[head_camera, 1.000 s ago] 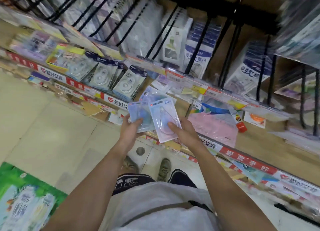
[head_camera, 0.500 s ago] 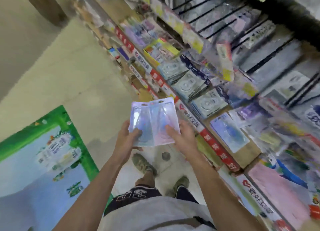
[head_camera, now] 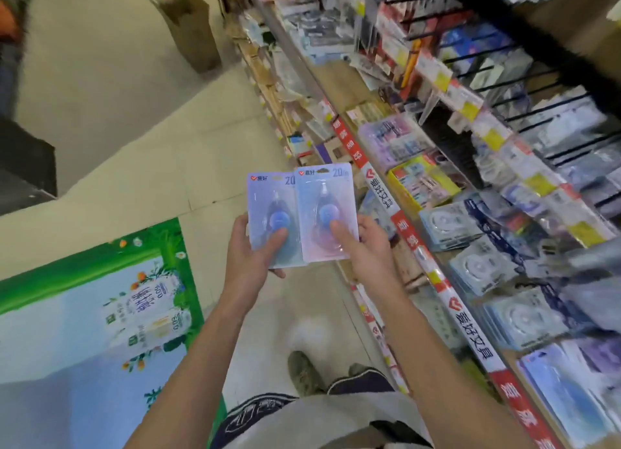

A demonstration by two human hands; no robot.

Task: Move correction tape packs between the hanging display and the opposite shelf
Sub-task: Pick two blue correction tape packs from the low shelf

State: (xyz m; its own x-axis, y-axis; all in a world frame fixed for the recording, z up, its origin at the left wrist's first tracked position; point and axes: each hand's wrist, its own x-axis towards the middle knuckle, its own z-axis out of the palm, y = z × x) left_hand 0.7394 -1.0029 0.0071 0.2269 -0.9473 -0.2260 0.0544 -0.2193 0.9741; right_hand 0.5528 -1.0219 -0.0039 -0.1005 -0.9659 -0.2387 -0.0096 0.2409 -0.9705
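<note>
Mid-carry: left hand (head_camera: 250,263) grips the blue pack (head_camera: 268,213), right hand (head_camera: 364,247) grips the pink pack (head_camera: 324,213) beside it; next, probably turning toward the opposite shelf.

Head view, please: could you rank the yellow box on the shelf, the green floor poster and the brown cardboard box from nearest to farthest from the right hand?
From the right hand:
1. Yellow box, on the shelf just to its right.
2. Green floor poster, on the floor to the left.
3. Brown cardboard box, far up the aisle.
</note>
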